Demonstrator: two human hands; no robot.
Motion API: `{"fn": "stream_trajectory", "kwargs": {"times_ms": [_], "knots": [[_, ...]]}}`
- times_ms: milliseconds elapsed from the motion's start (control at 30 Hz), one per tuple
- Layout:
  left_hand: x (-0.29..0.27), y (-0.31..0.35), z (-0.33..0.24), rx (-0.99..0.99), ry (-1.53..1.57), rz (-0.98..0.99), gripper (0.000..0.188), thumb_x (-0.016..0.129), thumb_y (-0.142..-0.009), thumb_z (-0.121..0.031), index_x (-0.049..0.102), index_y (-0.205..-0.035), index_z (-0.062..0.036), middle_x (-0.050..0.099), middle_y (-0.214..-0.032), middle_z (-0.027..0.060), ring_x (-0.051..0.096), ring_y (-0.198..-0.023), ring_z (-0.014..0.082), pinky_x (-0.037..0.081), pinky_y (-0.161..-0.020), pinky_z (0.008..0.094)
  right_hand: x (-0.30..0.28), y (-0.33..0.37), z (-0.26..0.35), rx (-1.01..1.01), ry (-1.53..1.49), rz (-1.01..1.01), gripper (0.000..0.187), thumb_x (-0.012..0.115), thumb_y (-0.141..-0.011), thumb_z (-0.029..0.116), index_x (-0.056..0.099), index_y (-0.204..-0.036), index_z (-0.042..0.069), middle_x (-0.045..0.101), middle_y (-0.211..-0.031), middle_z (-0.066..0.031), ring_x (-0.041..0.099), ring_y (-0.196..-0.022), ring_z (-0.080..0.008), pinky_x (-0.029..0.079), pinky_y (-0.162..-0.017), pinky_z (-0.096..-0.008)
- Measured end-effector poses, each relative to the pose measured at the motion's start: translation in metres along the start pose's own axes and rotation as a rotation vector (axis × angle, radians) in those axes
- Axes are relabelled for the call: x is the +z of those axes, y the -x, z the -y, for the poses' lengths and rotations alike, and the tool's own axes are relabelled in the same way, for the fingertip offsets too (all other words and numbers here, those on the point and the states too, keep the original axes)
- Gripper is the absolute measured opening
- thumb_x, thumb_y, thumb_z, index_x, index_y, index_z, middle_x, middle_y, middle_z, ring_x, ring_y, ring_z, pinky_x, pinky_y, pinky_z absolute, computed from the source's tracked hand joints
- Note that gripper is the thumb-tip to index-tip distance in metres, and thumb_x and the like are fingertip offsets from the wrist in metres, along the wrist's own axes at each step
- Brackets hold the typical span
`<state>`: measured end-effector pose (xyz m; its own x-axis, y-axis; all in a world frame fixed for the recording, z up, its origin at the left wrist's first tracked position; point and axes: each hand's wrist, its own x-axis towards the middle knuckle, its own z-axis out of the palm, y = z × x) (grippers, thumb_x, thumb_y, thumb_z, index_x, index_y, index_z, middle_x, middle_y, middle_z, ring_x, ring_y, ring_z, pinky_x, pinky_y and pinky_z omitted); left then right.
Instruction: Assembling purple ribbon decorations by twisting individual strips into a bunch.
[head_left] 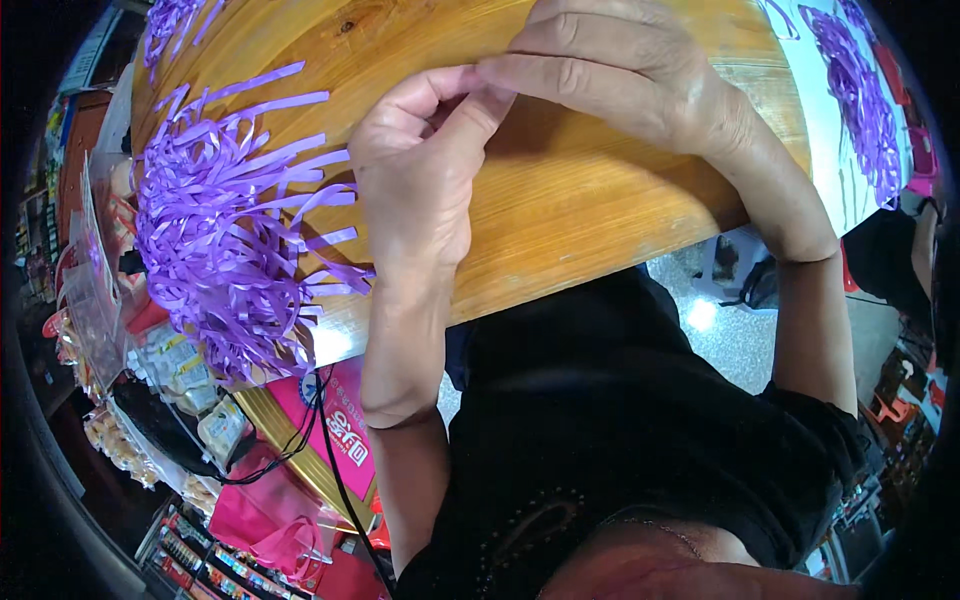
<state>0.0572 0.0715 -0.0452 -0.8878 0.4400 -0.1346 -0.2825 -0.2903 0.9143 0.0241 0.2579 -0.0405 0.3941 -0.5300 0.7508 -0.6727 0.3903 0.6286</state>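
Observation:
My left hand [425,165] is curled into a pinch above the wooden table, its thumb and forefinger pressed together. Reaching in from the right, my right hand [620,80] meets it at the fingertips. Whatever is between the fingers is hidden or too small to make out. Close by my left wrist lies a heaped pile of purple ribbon strips [220,220], tangled on the left, with several loose ends pointing toward my left hand.
The round-edged wooden table [580,215] is in front of me. More purple ribbon [855,105] lies on a white surface [825,195] at the right. Below left are a pink bag [265,525], packaged goods [175,365] and a black cable [335,450].

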Motion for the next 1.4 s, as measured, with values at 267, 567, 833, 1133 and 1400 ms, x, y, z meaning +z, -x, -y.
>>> {"fn": "stream_trajectory", "kwargs": {"times_ms": [267,567,833,1133,1400], "knots": [[-0.015,-0.006,0.0,-0.151,0.041,0.129,0.013,0.066,-0.077,-0.001,0.062,-0.088,0.0046,0.059,-0.071,0.0023,0.04,-0.052,0.003,0.028,-0.045,0.0177,-0.047,-0.057,0.02,0.905,-0.409,0.594,0.015,0.064,-0.07,0.005,0.062,-0.084,0.0,0.058,-0.076,-0.0059,0.054,-0.065,-0.0168,0.039,-0.055,-0.027],[-0.008,-0.006,0.0,-0.053,0.033,0.076,0.013,0.066,-0.078,-0.003,0.061,-0.088,0.0022,0.053,-0.067,-0.0022,0.036,-0.05,0.0012,0.025,-0.044,0.0167,-0.041,-0.043,0.02,0.898,-0.318,0.514,0.012,0.069,-0.07,0.008,0.063,-0.08,0.002,0.058,-0.075,-0.0051,0.054,-0.064,-0.0169,0.04,-0.058,-0.0277],[-0.008,-0.005,0.004,0.053,0.033,-0.028,0.012,0.067,-0.078,-0.004,0.061,-0.088,0.0003,0.05,-0.066,-0.0053,0.037,-0.05,0.0001,0.025,-0.043,0.0157,-0.032,-0.037,0.026,1.071,-0.383,0.503,0.015,0.071,-0.073,0.012,0.063,-0.083,0.002,0.061,-0.074,-0.0076,0.059,-0.068,-0.0209,0.046,-0.061,-0.0296],[0.001,-0.003,0.004,0.118,-0.033,-0.048,0.012,0.066,-0.08,-0.004,0.061,-0.089,0.0011,0.057,-0.074,-0.0029,0.046,-0.059,0.0002,0.037,-0.052,0.0129,-0.022,-0.022,0.028,0.684,-0.267,0.213,0.011,0.066,-0.076,0.006,0.062,-0.085,0.003,0.061,-0.073,-0.0102,0.06,-0.068,-0.0253,0.048,-0.062,-0.0324],[0.003,0.001,0.002,0.133,-0.152,-0.062,0.011,0.065,-0.079,-0.002,0.061,-0.089,0.0009,0.058,-0.075,-0.0031,0.046,-0.061,-0.0002,0.037,-0.053,0.0126,-0.038,-0.052,0.034,1.579,-0.558,0.501,0.013,0.062,-0.08,0.013,0.06,-0.084,0.001,0.061,-0.074,-0.0123,0.061,-0.069,-0.0255,0.048,-0.061,-0.0311]]}}
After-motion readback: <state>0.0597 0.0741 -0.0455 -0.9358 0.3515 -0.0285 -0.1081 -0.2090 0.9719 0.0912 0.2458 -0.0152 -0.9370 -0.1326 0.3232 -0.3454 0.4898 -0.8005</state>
